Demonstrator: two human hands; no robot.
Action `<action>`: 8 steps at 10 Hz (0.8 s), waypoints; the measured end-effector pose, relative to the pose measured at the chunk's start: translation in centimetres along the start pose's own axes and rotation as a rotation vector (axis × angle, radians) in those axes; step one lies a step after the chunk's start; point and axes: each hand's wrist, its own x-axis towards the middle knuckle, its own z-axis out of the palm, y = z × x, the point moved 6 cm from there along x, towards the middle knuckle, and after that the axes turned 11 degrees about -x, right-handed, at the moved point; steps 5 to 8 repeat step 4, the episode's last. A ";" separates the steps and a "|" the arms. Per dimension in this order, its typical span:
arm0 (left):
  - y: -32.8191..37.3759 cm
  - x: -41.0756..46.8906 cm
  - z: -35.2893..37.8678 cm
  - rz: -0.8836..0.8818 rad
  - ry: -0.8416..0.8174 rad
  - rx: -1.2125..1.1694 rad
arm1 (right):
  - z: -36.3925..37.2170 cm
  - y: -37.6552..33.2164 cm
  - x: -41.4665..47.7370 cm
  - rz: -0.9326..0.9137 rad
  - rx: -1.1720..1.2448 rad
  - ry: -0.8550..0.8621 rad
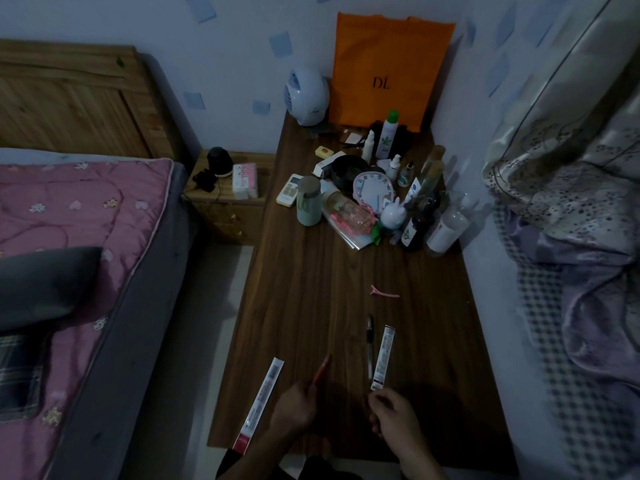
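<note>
I see a dark wooden table (304,306). A long white packet (260,403) lies at 7 o'clock. At 5 o'clock a black pen (370,344) lies just beside a second packet (383,358), with a pink hair clip (384,292) near centre. Bottles (389,135), a remote control (290,189) and a small fan (306,95) crowd 12 o'clock.

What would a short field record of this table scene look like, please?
left grip: holds red pen
right grip: curled beside right packet near end; hold unclear
black pen: flat, alongside right packet
left packet: flat, at left edge of table
pink clip: mid-table, alone
far end: bottles, orange bag
</note>
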 end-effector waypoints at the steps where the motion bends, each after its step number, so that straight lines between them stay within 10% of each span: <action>1: -0.2 0.1 -0.6 -0.048 0.188 0.127 | -0.1 0.4 0.0 -0.001 -0.011 0.004; 8: -0.2 -0.5 -0.6 0.085 0.119 0.123 | 0.8 -0.5 0.3 -0.031 0.014 -0.011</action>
